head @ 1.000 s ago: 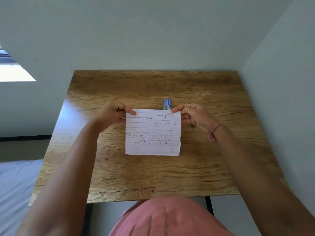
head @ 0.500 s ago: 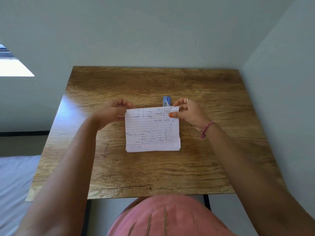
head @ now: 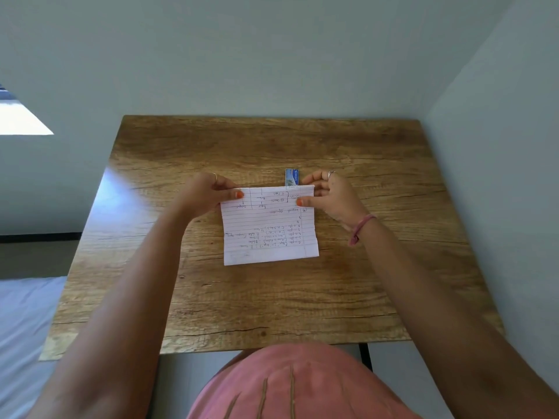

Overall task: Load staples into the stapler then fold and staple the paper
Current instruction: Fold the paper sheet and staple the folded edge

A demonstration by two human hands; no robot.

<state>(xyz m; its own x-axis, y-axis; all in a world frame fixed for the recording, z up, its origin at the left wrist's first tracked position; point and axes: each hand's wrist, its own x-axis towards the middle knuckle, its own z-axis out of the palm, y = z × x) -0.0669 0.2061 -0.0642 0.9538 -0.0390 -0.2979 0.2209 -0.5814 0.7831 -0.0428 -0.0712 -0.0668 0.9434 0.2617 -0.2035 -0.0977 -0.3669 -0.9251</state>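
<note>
A lined sheet of paper (head: 269, 228) with handwriting lies folded on the wooden table (head: 272, 297), its folded edge at the far side. My left hand (head: 208, 192) pinches the far left corner, thumb on top. My right hand (head: 329, 195) pinches the far right corner the same way. Just beyond the paper's far edge a small blue staple box (head: 292, 176) pokes out, partly hidden by the sheet. No stapler shows in the head view.
The table stands in a corner, with walls behind it and to the right. A bed with a pale sheet (head: 21, 328) lies to the left below the table edge. My pink clothing (head: 290, 385) fills the bottom centre.
Both thumbs have slid onto the top of the paper at the folded far edge, and the sheet has settled flatter on the table. The camera has tilted slightly.
</note>
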